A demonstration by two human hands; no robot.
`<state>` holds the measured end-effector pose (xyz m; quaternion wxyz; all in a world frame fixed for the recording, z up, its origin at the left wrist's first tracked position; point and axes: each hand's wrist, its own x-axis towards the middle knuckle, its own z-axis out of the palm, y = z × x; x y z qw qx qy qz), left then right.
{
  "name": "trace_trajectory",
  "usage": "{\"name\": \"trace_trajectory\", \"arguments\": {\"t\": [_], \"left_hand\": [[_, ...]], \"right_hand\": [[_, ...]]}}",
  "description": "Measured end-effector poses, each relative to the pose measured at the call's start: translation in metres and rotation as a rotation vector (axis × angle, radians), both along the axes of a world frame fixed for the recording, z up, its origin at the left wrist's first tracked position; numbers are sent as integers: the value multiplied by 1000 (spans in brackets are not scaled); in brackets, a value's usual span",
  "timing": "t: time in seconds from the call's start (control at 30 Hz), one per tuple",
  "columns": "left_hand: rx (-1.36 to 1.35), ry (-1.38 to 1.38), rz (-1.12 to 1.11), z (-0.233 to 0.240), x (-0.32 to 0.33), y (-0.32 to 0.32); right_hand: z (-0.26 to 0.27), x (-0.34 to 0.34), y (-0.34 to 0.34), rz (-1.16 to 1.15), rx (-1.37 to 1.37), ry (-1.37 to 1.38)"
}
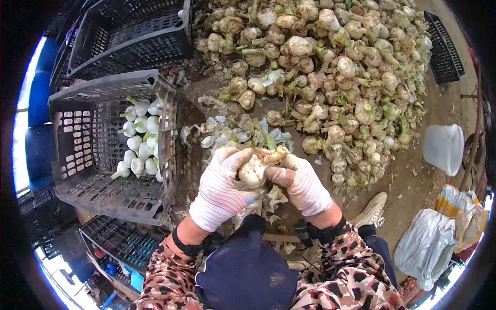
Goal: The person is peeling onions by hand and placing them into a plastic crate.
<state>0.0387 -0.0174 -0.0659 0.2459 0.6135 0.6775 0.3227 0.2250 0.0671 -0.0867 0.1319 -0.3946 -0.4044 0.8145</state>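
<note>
Both hands wear white knit gloves with coloured stripes and meet in front of my body. A garlic bulb [252, 173] with dirty outer skin sits in my left hand [223, 190], its fingers around it. My right hand [304, 186] pinches the dry stem and husk [277, 154] at the bulb's upper right. Just beyond the hands, peeled skins and husks [242, 133] litter the ground. A large heap of unpeeled garlic bulbs [347, 68] spreads ahead and to the right. Clean white bulbs with short green stems [141, 143] lie in a black plastic crate [114, 199] on the left.
Another black crate [131, 40] stands at the upper left, and a further one [443, 46] lies beyond the heap. On the right are a white plastic bucket [443, 149] and a pale sack [424, 246]. A shoe [372, 211] rests on the ground near my right forearm.
</note>
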Motion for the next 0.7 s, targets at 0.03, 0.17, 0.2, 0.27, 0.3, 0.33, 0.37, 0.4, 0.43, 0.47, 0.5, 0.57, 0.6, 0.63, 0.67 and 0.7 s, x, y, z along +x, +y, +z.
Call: {"name": "trace_trajectory", "arguments": {"t": [0.03, 0.17, 0.2, 0.27, 0.3, 0.33, 0.37, 0.4, 0.43, 0.47, 0.5, 0.57, 0.6, 0.63, 0.67, 0.7], "left_hand": [[-26, -15, 20, 0, 2, 4], [-338, -249, 134, -6, 7, 22], [-540, -585, 282, -6, 5, 27], [-652, -1065, 287, -14, 0, 32], [-679, -1328, 244, -35, -9, 22], [-719, -1604, 184, -39, -11, 25], [-654, -1560, 495, -42, 6, 30], [-588, -1270, 457, -41, 4, 36], [-515, -982, 421, -39, 1, 38], [-528, -820, 388, -35, -2, 36], [-476, -690, 314, -24, 1, 36], [-372, -428, 185, -6, 14, 28], [-368, -619, 251, -9, 15, 18], [-325, -720, 280, -2, 17, 10], [-282, -821, 304, 7, 21, 0], [-244, -916, 314, 17, 21, -8]], "right_hand": [[-4, -2, 5, -9, 16, 22], [-30, -5, 27, 16, 125, 12], [-35, -8, 29, 26, 186, 1], [-37, -4, 35, 69, 328, -64], [-43, -5, 34, 48, 283, -33], [-49, -6, 32, 27, 247, -12], [-56, -6, 28, 5, 210, 9], [-58, -4, 30, -38, 140, -8], [-57, -2, 28, -51, 360, -63], [-55, -2, 26, -63, 580, -118], [-48, -2, 25, -71, 815, -160], [-37, 1, 19, -94, 757, -106], [-23, 1, 14, -77, 751, -82], [-12, 0, 12, -67, 746, -65], [-1, 4, 5, -51, 738, -64], [9, 6, -2, -40, 795, -43]]}}
